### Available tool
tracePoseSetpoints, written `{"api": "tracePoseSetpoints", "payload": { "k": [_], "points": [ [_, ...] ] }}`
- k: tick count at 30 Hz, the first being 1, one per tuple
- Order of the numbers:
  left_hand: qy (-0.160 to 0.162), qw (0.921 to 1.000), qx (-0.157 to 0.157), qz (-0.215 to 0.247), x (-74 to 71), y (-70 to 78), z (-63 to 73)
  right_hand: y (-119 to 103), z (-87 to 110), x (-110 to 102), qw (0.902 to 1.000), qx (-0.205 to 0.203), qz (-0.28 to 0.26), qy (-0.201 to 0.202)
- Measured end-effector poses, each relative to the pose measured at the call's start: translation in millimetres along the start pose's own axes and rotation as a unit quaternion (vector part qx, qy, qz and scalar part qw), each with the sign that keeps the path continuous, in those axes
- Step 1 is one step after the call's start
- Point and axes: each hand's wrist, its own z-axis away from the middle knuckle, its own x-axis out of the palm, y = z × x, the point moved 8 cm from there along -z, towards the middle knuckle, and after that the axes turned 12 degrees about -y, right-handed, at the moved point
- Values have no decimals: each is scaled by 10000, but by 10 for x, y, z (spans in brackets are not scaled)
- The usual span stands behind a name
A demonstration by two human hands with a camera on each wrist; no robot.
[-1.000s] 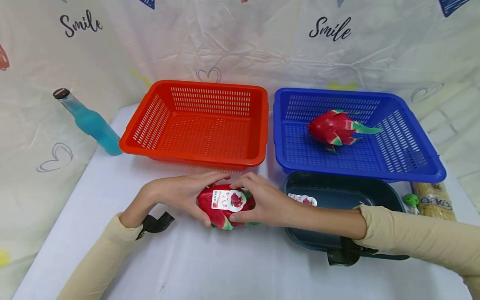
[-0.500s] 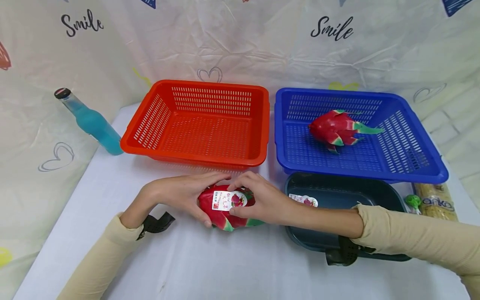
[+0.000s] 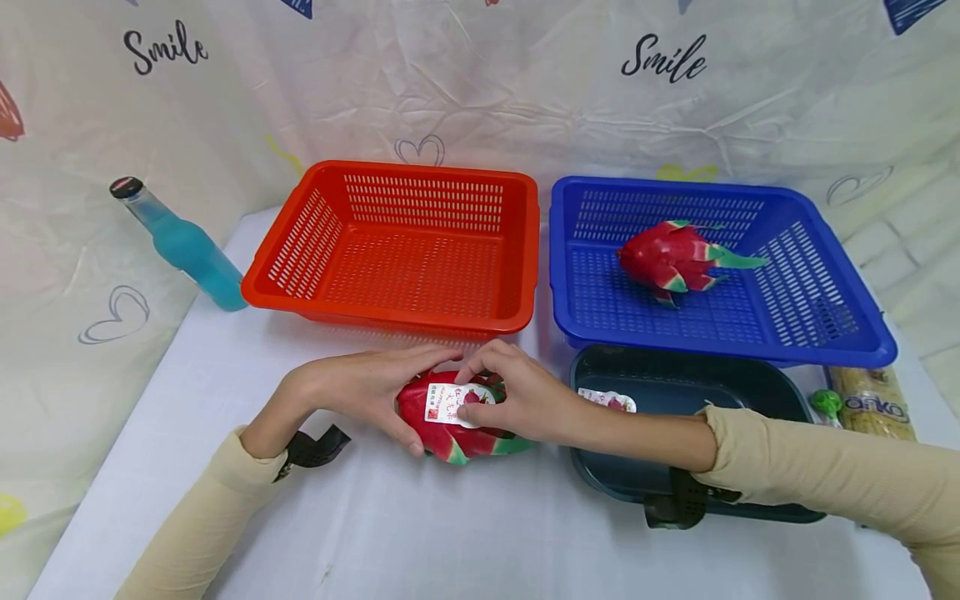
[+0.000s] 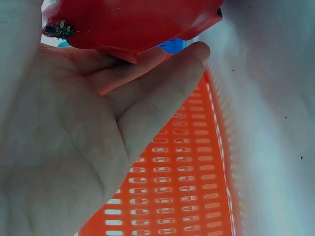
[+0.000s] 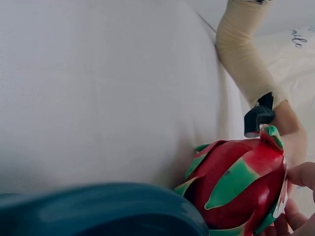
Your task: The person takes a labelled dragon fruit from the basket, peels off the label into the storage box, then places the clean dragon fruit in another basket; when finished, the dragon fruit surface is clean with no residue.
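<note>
A red dragon fruit (image 3: 416, 402) with green-tipped scales lies on its side on the white cloth, a white printed label (image 3: 442, 402) on its upper face. My left hand (image 3: 360, 385) holds its left end, thumb in front and fingers along the far side. From the right, my right hand (image 3: 528, 398) bends over the label, thumb tip on its printed face and index fingertip at its upper edge. In the right wrist view the label (image 5: 281, 196) shows edge-on beside the fingers. The left wrist view has the fruit (image 4: 133, 22) against the left fingers.
Behind the hands stand a red basket (image 3: 390, 321) and a blue basket (image 3: 750, 337), which contains another dragon fruit (image 3: 663, 257). A dark tray (image 3: 675, 379) with a second label (image 3: 606, 400) sits beneath the right forearm. A blue bottle (image 3: 191, 250), green-topped item (image 3: 827, 403) and bread pack (image 3: 873, 404) flank them.
My right thumb has slid up from the fruit's front side onto the label, and the right wrist has shifted slightly left. The left hand keeps its place.
</note>
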Motion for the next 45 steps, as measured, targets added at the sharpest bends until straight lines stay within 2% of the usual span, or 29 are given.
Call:
{"api": "tracePoseSetpoints", "payload": {
  "k": [13, 25, 32, 45],
  "points": [
    [-17, 10000, 51, 26, 4, 10, -8, 18, -63, 14, 9998, 94, 4, -159],
    [-23, 10000, -19, -38, 14, 14, -5, 43, -69, 15, 9995, 219, -202, 51],
    [-8, 10000, -66, -69, 11, 12, -3, 0, -57, 3, 9996, 76, -234, 148],
    [48, 9997, -107, -231, 10, 37, -7, 28, -43, 27, 9991, -139, -406, -2]
  ]
}}
